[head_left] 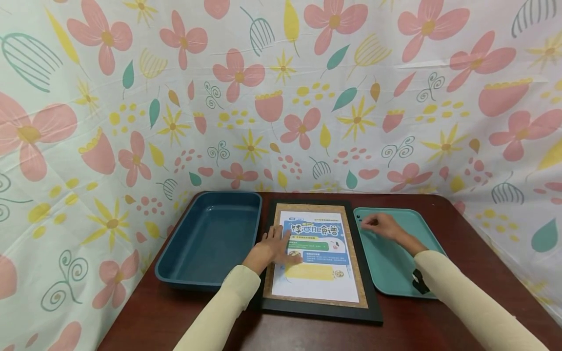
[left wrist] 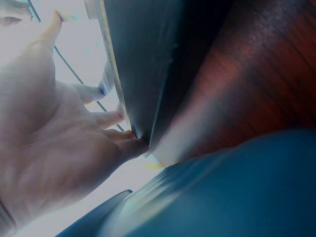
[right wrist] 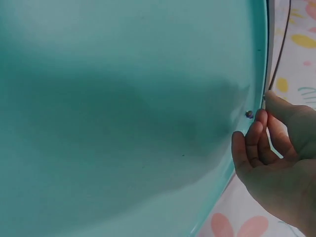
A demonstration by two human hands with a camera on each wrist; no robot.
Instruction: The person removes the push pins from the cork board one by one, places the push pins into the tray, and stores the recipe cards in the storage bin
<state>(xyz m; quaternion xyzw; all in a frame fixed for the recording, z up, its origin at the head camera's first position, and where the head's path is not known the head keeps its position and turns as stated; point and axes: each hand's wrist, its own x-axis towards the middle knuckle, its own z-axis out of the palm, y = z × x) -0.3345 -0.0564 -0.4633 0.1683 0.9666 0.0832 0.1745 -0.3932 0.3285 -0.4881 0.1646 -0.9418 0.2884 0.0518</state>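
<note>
A printed sheet (head_left: 322,287) with colourful Chinese text lies on a cork board (head_left: 320,208) in a black frame. My left hand (head_left: 272,248) rests on the sheet's left side with fingers spread. In the left wrist view, the little finger of this left hand (left wrist: 64,128) reaches the dark frame edge (left wrist: 143,74). Over the far left corner of a green tray (head_left: 391,268), my right hand (head_left: 382,226) has thumb and fingertips together. Between them shows a tiny pin-like piece (right wrist: 264,97), mostly hidden. Beside the fingertips, a small dark piece (right wrist: 249,114) lies on the tray.
A deep blue pan (head_left: 210,243) stands left of the framed board, close to its edge. Everything sits on a dark reddish-brown table (head_left: 316,336). Behind the table hangs a flower-print cloth (head_left: 281,122). Under the right forearm, a black object (head_left: 420,282) shows.
</note>
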